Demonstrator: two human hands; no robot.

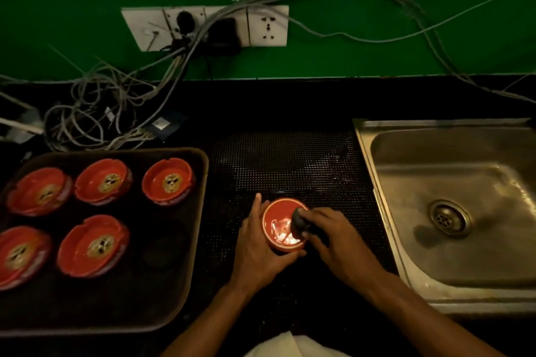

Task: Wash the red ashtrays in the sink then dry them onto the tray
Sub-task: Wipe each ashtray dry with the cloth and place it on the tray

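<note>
A red ashtray (pixel 279 222) sits on the black dotted mat (pixel 290 165) between tray and sink. My left hand (pixel 258 246) grips its left side, thumb along the near rim. My right hand (pixel 333 236) holds a dark cloth (pixel 298 222) and presses it into the ashtray's right side. Several red ashtrays (pixel 168 181) with a skull print lie on the dark tray (pixel 185 255) at the left. The steel sink (pixel 452 203) is at the right with nothing in its basin.
A tangle of grey cables (pixel 95 113) lies on the counter behind the tray, running up to a socket panel (pixel 206 27) on the green wall. The sink drain (pixel 449 219) is uncovered. A white cloth edge (pixel 293 346) shows at the bottom.
</note>
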